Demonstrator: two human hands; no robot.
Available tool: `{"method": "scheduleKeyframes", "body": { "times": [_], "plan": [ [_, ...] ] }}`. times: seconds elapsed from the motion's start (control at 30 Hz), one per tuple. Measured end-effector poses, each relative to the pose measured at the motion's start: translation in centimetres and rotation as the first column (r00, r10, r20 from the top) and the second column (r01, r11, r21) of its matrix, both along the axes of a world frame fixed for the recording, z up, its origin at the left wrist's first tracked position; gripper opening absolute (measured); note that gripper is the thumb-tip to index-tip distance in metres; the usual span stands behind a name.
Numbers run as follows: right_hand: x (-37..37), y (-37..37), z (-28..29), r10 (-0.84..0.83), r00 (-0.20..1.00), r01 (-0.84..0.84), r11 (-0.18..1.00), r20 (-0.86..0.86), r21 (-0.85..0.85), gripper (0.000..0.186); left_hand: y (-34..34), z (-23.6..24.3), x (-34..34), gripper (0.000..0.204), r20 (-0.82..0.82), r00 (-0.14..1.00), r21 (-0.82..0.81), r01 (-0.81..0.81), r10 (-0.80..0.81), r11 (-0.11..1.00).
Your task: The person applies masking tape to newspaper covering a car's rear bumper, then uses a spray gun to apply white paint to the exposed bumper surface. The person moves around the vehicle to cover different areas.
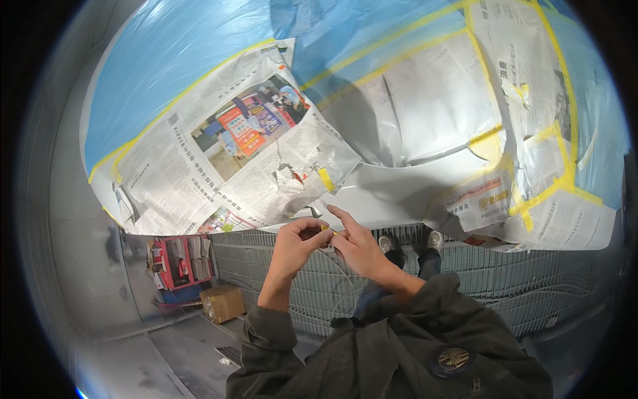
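Observation:
My left hand [292, 247] and my right hand [361, 249] meet just below the edge of a white body panel [385, 194]. Fingertips of both are pinched on a small piece of yellow masking tape [324, 228], mostly covered by the fingers. My right index finger stretches up toward the panel. Above my left hand, a newspaper sheet [159, 174] covers the panel's left part, torn near its lower right. A short yellow tape strip [325, 179] sticks to it there. More taped newspaper [548, 219] covers the right side.
Blue plastic film [176, 73] spreads over the surface beyond, edged with yellow tape. Below lies a grated floor [306, 302] with a thin hose or cable across it. At lower left are a red rack [164, 265] holding papers and a cardboard box [224, 303].

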State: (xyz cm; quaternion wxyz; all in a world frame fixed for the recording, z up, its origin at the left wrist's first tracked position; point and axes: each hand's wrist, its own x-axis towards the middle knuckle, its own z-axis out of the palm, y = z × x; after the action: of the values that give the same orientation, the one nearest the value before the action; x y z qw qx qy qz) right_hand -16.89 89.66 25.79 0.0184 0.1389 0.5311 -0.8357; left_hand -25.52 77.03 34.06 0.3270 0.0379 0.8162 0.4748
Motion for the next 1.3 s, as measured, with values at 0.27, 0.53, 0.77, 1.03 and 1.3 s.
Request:
{"method": "scheduleKeyframes", "body": {
  "times": [0.27,0.53,0.77,1.03,1.3],
  "plan": [
    [-3.5,5.8,4.0,0.359,0.926,-0.086,0.509,-0.12,0.856,0.023,-1.6,-2.8,-0.3,0.007,-0.491,0.811,0.179,-0.262,0.317,0.948],
    [-11.1,10.9,2.8,0.378,0.897,0.236,0.025,-0.228,0.971,0.012,2.5,-6.3,-1.9,0.01,-0.722,0.489,0.255,-0.47,0.489,0.845],
    [-14.3,9.7,3.1,0.385,0.919,0.115,-0.052,-0.086,0.992,0.009,2.3,-5.7,-2.4,0.011,-0.772,0.483,0.103,-0.545,0.412,0.832],
    [-14.8,8.7,4.5,0.39,0.917,-0.034,-0.139,0.086,0.99,0.011,2.1,-4.9,-1.7,0.05,-0.763,0.177,-0.615,0.095,-0.622,0.783],
    [-13.9,9.9,3.7,0.209,0.962,0.166,0.064,-0.176,0.984,0.015,2.6,-5.3,-2.5,0.072,-0.616,0.233,-0.736,0.171,-0.753,0.655]
  ]
}}
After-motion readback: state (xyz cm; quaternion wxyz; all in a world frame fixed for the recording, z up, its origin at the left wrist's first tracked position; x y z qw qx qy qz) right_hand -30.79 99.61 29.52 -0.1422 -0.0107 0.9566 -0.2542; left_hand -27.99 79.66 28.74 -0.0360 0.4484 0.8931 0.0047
